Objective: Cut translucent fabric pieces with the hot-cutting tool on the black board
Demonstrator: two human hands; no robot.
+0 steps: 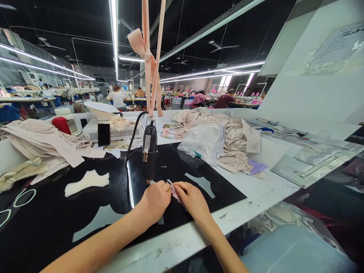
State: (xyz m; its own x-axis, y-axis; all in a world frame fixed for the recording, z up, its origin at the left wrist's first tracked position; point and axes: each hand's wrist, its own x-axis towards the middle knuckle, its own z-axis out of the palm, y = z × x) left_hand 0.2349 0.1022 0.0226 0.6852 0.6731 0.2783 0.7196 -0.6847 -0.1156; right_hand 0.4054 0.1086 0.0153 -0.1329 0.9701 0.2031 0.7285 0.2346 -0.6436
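Both my hands meet over the black mat (176, 163), close to its front edge. My left hand (157, 199) is closed, its fingers curled on a small piece of light fabric (174, 191) with pink and grey showing. From the other side my right hand (193, 199) pinches the same piece between thumb and fingers. Just beyond my left hand hangs a black handheld electric tool (149, 151), tip down, tied up by peach fabric strips (147, 57). Most of the piece is hidden by my fingers.
A cream fabric piece (87, 182) and grey templates (98, 222) lie on the mat. Scissors (24, 198) rest at the left. Beige fabric piles (42, 138) and lace pieces (236, 136) flank a phone (104, 134). A clear ruler (327, 163) sits right. Several people work behind.
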